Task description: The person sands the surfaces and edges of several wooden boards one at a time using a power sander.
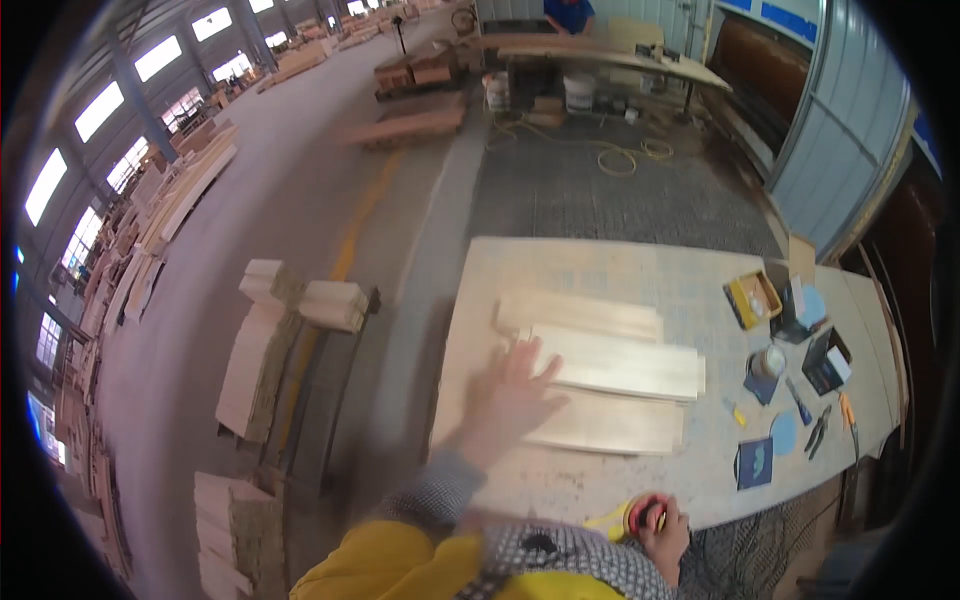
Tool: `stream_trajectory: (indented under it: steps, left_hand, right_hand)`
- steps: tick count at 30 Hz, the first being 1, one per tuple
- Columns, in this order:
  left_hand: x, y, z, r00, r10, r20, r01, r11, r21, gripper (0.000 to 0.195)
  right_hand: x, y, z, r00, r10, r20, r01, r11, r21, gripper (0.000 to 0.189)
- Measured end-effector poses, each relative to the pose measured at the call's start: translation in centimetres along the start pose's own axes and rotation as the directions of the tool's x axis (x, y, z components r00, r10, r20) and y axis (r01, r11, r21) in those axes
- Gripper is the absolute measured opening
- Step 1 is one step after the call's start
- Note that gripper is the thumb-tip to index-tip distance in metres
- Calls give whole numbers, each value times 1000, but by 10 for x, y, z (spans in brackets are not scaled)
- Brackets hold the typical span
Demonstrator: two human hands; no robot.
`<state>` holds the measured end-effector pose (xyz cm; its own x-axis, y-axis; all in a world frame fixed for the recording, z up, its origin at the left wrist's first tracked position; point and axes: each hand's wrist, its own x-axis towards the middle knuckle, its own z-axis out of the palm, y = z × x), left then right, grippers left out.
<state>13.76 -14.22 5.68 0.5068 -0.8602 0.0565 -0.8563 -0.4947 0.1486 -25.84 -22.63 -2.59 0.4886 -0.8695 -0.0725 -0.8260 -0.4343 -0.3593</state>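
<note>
Pale wooden boards [615, 364] lie in low stacks side by side on a plywood-topped worktable [570, 259]. My left hand [517, 394], blurred, is spread at the left end of the middle stack, its fingertips over or on the boards; it grips nothing. At the table's near edge my right hand [666, 532] is closed around a round, red-and-black tool [646, 514] with a yellow part at its left, which looks like a small orbital sander. My fingers hide part of that tool.
On the table's right side are an open yellow box [752, 300], a jar [769, 361], pliers [819, 432], blue discs [784, 433] and dark boxes [826, 361]. Stacked timber [255, 367] stands left of the table. A person in blue [570, 15] is at a far bench [615, 56].
</note>
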Motion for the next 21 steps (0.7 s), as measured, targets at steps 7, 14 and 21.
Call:
stream_trajectory:
  steps: [7, 14, 21]
  left_hand:
    - [123, -134, -9, 982, 111, 155, -91, 988, -127, 104]
    - [163, -136, 40, 870, 454, 191, -461, 887, -9, 79]
    - [166, -131, 66, 889, 412, 198, -411, 910, -50, 81]
  right_hand:
    - [9, -10, -7, 991, -86, 106, 96, 992, -86, 62]
    - [13, -11, -3, 987, -138, 80, 142, 988, -56, 70]
    - [20, -5, -13, 939, -230, 255, 204, 971, 124, 62]
